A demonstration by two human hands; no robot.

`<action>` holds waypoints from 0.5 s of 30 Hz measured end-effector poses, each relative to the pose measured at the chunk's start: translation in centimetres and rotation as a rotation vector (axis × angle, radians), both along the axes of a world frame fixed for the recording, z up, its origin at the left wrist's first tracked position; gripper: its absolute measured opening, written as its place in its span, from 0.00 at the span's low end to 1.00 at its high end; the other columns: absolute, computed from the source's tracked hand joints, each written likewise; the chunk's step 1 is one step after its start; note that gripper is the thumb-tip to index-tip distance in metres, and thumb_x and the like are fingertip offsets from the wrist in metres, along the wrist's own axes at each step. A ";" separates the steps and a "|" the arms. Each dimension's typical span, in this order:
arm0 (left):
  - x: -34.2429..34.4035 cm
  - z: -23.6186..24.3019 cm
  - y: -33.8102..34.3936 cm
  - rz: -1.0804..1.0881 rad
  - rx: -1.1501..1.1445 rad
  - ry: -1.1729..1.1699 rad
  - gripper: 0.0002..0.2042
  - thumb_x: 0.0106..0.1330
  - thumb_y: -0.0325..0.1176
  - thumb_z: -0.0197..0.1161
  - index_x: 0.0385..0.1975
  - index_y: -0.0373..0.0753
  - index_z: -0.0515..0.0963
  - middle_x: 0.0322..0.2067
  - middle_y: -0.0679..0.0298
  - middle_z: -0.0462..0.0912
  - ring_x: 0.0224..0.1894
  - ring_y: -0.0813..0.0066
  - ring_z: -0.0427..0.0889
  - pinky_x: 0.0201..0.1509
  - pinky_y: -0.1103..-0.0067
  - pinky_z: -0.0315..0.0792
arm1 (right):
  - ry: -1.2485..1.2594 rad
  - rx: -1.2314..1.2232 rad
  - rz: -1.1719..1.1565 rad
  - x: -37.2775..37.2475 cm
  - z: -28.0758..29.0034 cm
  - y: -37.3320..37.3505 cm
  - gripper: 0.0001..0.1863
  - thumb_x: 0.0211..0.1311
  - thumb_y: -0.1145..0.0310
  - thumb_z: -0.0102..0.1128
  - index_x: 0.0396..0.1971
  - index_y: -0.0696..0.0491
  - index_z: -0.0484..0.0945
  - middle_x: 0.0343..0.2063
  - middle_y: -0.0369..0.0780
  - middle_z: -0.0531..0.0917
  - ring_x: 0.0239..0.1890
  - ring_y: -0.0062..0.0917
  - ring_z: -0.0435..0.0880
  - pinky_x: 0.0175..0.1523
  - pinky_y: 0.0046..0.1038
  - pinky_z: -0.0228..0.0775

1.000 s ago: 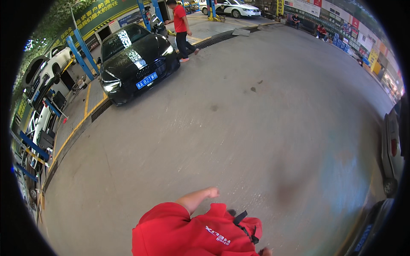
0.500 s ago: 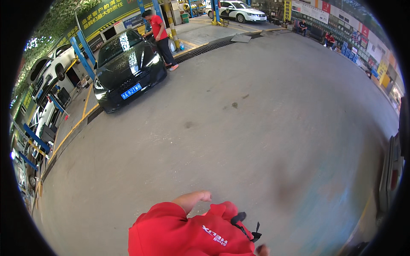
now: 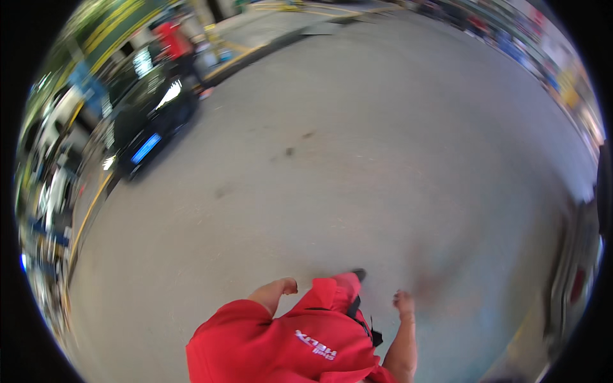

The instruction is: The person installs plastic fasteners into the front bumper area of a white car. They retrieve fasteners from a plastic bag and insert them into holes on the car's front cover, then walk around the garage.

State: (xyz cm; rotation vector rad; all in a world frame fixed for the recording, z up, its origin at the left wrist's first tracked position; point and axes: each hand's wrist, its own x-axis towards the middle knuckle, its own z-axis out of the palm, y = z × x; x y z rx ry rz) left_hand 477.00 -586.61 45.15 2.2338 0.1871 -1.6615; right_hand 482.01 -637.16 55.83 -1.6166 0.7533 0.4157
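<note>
My left hand point(image 3: 289, 286) swings low in front of my red shirt point(image 3: 268, 341), its fingers curled in and no object showing in it. On the other side my right hand point(image 3: 403, 302) is raised at the end of a bent forearm, fingers curled, likewise with nothing visible in it. Neither hand touches anything; bare grey floor lies beneath both. My red trousers point(image 3: 341, 287) and one dark shoe point(image 3: 359, 274) show between them. A black strap with a buckle point(image 3: 376, 336) hangs at my waist.
A black car point(image 3: 143, 118) with lit headlights stands at the upper left, blurred. Beside it is a person in a red shirt point(image 3: 171, 39). A yellow line point(image 3: 89, 214) and a dark drain channel edge the bay. Part of another vehicle point(image 3: 567, 281) borders the right.
The view has turned and moved forward, so the black car sits farther left. My right hand and forearm have come up into view; my left hand has shifted slightly left and up.
</note>
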 end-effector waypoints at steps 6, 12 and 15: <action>28.3 8.3 -15.3 -0.195 -0.154 -0.357 0.22 0.65 0.45 0.63 0.52 0.36 0.83 0.45 0.54 0.88 0.44 0.63 0.88 0.52 0.67 0.80 | 0.640 0.082 -0.677 -18.2 -5.8 -13.9 0.11 0.68 0.69 0.52 0.27 0.58 0.78 0.25 0.43 0.84 0.21 0.34 0.84 0.23 0.36 0.80; 47.5 11.7 -29.1 -0.092 -0.215 -0.435 0.23 0.66 0.39 0.65 0.57 0.31 0.78 0.44 0.54 0.88 0.40 0.70 0.88 0.48 0.71 0.82 | 0.644 0.282 -1.182 -24.2 -11.5 -18.7 0.13 0.70 0.68 0.51 0.22 0.50 0.75 0.21 0.41 0.80 0.17 0.29 0.78 0.20 0.37 0.71; 52.9 13.0 -36.8 -0.032 -0.210 -0.375 0.21 0.68 0.37 0.66 0.57 0.30 0.78 0.46 0.53 0.87 0.41 0.67 0.88 0.45 0.71 0.82 | 0.752 0.002 -0.707 -16.5 -14.0 -25.2 0.10 0.60 0.68 0.58 0.20 0.50 0.81 0.22 0.42 0.84 0.21 0.31 0.82 0.25 0.38 0.74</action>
